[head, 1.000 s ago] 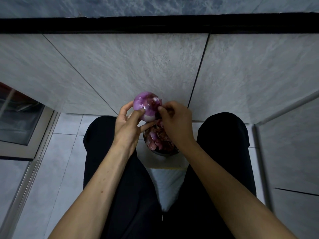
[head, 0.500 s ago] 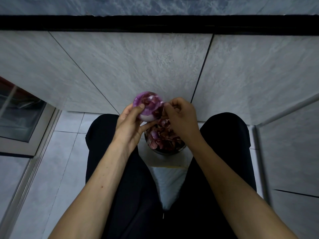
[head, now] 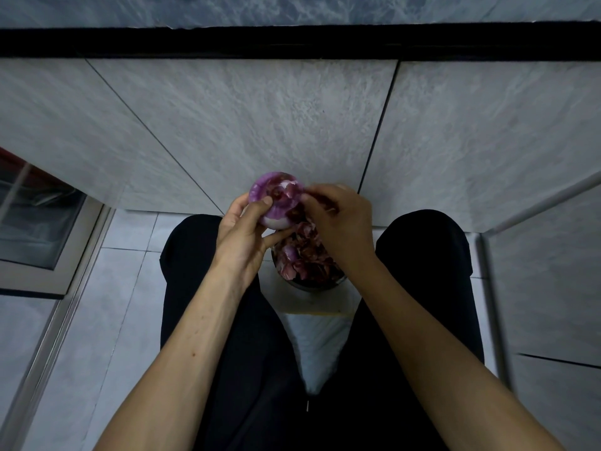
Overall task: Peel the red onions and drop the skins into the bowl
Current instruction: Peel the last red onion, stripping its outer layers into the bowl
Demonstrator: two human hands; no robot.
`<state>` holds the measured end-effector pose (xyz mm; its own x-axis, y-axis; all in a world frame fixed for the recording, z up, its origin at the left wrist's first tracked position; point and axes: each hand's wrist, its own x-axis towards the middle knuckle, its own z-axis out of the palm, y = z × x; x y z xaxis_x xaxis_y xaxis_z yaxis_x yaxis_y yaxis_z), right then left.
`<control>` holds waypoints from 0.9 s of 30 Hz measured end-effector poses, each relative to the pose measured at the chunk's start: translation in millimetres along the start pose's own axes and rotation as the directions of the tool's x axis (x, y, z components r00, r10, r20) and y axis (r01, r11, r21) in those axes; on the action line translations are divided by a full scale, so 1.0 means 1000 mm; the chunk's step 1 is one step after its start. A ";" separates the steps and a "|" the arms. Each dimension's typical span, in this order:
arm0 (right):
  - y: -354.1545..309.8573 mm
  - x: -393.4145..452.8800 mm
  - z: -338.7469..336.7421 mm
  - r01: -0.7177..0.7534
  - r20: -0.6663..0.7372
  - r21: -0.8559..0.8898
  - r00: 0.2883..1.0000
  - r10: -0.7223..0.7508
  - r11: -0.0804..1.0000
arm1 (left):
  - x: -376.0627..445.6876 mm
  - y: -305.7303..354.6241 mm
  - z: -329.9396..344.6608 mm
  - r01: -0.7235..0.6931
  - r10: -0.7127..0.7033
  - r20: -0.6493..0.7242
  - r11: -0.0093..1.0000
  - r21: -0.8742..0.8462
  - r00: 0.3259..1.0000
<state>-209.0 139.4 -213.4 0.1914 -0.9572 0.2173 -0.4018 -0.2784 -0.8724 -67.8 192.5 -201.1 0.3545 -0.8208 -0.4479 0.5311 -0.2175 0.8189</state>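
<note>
Red onion (head: 276, 198) was gripped in left hand (head: 242, 236); right hand (head: 341, 219) pinched loose skin. Skin best pulled downward, released over bowl (head: 310, 284).

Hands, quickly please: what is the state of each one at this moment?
Left hand: closed, holding the red onion.
Right hand: closed, pinching the onion's skin above the bowl.

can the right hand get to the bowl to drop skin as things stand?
Probably yes. The right hand pinches skin on the red onion right above the bowl, whose open top, partly hidden by the hand, shows nothing else over it.
</note>
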 end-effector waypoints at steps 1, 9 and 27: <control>0.000 0.000 0.000 0.041 -0.028 -0.022 0.999 -0.042 0.999 | 0.000 0.000 0.000 -0.002 0.002 -0.003 1.000 -0.001 1.000; -0.013 -0.001 0.002 -0.515 0.244 0.657 0.836 0.491 0.551 | 0.002 -0.001 0.001 0.051 -0.050 0.015 0.995 -0.081 0.999; 0.035 0.011 0.012 -0.291 0.106 -0.321 0.935 0.340 0.901 | 0.010 -0.005 -0.003 0.073 -0.078 -0.022 0.982 -0.176 0.997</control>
<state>-210.4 120.2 -246.7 0.1372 -0.9807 -0.1395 -0.7056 0.0020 -0.7086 -64.5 186.8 -211.1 0.3284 -0.7897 -0.5182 0.6825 -0.1808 0.7081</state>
